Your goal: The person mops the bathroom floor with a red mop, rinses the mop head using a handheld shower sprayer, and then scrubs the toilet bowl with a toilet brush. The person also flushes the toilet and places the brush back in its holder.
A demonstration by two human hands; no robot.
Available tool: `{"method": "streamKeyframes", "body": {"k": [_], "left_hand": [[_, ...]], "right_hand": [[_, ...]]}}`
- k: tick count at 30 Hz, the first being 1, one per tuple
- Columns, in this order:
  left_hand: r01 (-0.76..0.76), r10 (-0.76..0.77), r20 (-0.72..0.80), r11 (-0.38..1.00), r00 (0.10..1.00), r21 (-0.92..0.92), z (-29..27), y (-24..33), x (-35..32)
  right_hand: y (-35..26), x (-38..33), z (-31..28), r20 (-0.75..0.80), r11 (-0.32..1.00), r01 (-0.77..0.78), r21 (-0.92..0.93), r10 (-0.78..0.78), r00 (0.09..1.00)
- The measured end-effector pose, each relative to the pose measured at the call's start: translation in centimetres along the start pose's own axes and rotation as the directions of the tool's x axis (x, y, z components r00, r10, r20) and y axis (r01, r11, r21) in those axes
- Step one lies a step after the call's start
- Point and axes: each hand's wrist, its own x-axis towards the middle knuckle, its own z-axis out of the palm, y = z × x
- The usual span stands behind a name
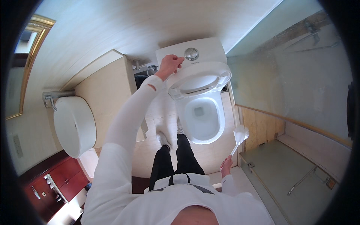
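Note:
My left hand [171, 65] is stretched over the left side of the toilet tank [212, 52], its fingers curled and nothing visible in them. Just right of those fingers is the round silver flush button [191, 54]. I cannot tell whether the hand touches the tank or the raised lid [217, 71]. Below the lid, the white toilet bowl [221, 120] is uncovered, with water in its bottom. My right hand [226, 163] grips the handle of a white toilet brush [240, 134], bristle head up, held off to the right of the bowl.
A white basin [75, 127] with a tap [52, 101] sits on a beige counter [108, 93] at left. Glass shower panels [285, 82] stand at right. Red cabinets [69, 174] and a gold-framed mirror [37, 48] are at far left. My feet are on the tiled floor [157, 112].

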Motion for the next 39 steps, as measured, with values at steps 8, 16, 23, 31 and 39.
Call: {"method": "streamKeyframes", "body": {"k": [8,16,23,31,39], "left_hand": [[0.224,-0.221,0.038,0.967,0.975,-0.119,3.9,0.6,6.4],[0.121,-0.141,0.04,0.939,0.989,0.321,3.7,1.5,9.3],[0.093,-0.11,0.021,0.915,0.994,0.392,3.9,2.5,8.6],[0.06,-0.041,-0.076,0.962,0.996,0.267,4.8,0.0,9.5],[0.219,-0.168,-0.268,0.96,0.949,0.175,6.2,-0.7,8.7]], "right_hand": [[2.4,-2.8,-0.7,-0.004,0.999,-0.028,-0.03,0.028,1.0],[7.6,-3.1,-0.5,-0.173,0.989,-0.145,0.017,0.146,0.974],[0.0,-3.3,2.0,-0.109,0.935,0.324,-0.142,-0.34,0.934],[-30.9,-8.3,8.5,0.409,0.091,0.866,-0.492,-0.854,0.322],[-42.7,-12.4,23.5,0.751,-0.144,0.882,-0.45,-0.595,0.286]]}}
